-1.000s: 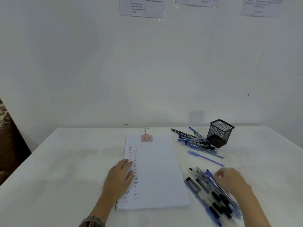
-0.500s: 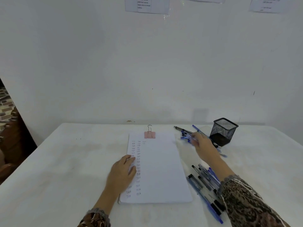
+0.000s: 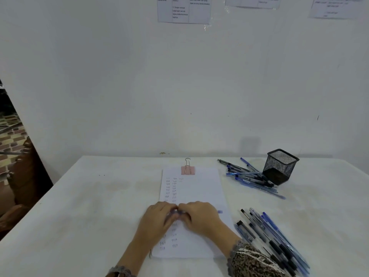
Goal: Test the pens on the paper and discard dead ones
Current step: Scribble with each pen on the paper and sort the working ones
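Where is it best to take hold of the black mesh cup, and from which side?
Likely best: grip the black mesh cup by its open top rim, coming from above or the right. It stands with the mouth free, and the far pen pile lies against its left base.

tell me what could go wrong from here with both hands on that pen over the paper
1. The left hand and right hand both grip the blue pen, so neither seems to pin the paper; it may slide on the first stroke.
2. The near pen pile and the far pen pile beside the mesh cup look alike, so a tested pen could easily land in the wrong one.
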`<state>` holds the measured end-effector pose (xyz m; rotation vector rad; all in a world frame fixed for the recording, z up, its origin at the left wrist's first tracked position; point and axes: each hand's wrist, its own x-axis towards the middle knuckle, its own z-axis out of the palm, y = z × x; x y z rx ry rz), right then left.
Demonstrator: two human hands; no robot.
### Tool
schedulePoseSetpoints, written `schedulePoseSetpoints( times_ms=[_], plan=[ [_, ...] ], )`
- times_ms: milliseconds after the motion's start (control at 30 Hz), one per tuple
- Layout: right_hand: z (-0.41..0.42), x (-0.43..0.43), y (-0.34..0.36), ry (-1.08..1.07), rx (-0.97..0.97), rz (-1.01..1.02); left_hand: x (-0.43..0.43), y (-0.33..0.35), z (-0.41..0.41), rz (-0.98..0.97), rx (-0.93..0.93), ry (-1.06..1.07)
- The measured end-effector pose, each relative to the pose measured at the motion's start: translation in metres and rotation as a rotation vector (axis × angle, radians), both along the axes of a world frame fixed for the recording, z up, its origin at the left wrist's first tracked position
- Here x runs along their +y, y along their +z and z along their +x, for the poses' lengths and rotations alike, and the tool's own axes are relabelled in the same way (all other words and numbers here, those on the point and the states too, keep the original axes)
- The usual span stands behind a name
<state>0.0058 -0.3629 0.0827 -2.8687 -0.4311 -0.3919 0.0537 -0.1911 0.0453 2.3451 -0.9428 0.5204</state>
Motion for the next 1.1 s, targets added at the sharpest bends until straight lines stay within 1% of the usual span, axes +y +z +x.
schedulePoseSetpoints(
  times_ms=[33, 133, 233, 300, 333, 367, 400, 433, 467, 533, 567, 600, 633, 667, 733, 867, 1000, 1100],
  plan=[
    [0.002, -0.002, -0.001, -0.001, -0.067, -0.016, 0.000, -0.001, 0.001, -0.009, -0.016, -0.001],
    [0.010, -0.005, -0.002, -0.037, -0.082, -0.107, 0.000, -0.002, 0.002, -0.022, -0.059, -0.007],
    [0.011, -0.014, 0.005, -0.050, -0.109, -0.105, -0.001, -0.002, 0.002, -0.037, -0.079, 0.025],
    [0.015, -0.023, 0.007, -0.059, -0.258, -0.080, 0.000, -0.001, -0.001, -0.068, -0.043, 0.067],
    [0.015, -0.029, 0.007, -0.084, -0.391, -0.043, -0.001, -0.001, -0.002, -0.072, -0.014, 0.081],
    [0.014, -0.035, 0.007, -0.124, -0.510, 0.035, -0.001, -0.001, -0.003, -0.062, 0.016, 0.086],
    [0.011, -0.038, 0.008, -0.144, -0.560, 0.182, -0.001, -0.002, -0.002, -0.055, 0.032, 0.085],
    [0.007, -0.038, 0.008, -0.153, -0.573, 0.397, -0.001, -0.004, -0.002, -0.049, 0.035, 0.083],
    [0.002, -0.034, 0.010, -0.169, -0.538, 0.674, -0.001, -0.004, -0.001, -0.046, 0.031, 0.084],
    [-0.005, -0.021, 0.012, -0.181, -0.399, 1.254, -0.001, -0.004, -0.001, -0.040, 0.037, 0.087],
    [-0.006, -0.015, 0.010, -0.199, -0.327, 1.483, -0.001, -0.004, -0.001, -0.041, 0.040, 0.082],
    [-0.006, -0.010, 0.006, -0.213, -0.258, 1.655, -0.001, -0.005, 0.000, -0.042, 0.041, 0.078],
    [-0.007, -0.006, 0.002, -0.234, -0.201, 1.770, -0.001, -0.006, 0.000, -0.039, 0.032, 0.075],
    [-0.007, -0.003, 0.000, -0.263, -0.151, 1.834, -0.001, -0.006, 0.001, -0.039, 0.018, 0.077],
    [-0.008, 0.002, -0.002, -0.297, -0.096, 1.872, -0.001, -0.006, 0.001, -0.047, 0.012, 0.079],
    [-0.010, 0.004, -0.002, -0.318, -0.085, 1.884, -0.001, -0.006, 0.001, -0.036, 0.047, 0.073],
    [-0.010, 0.002, 0.000, -0.332, -0.055, 1.902, -0.002, -0.005, 0.002, -0.023, -0.011, 0.076],
    [-0.010, 0.003, 0.002, -0.297, 0.018, 1.903, -0.002, -0.004, 0.003, -0.015, -0.025, 0.038]
  ],
)
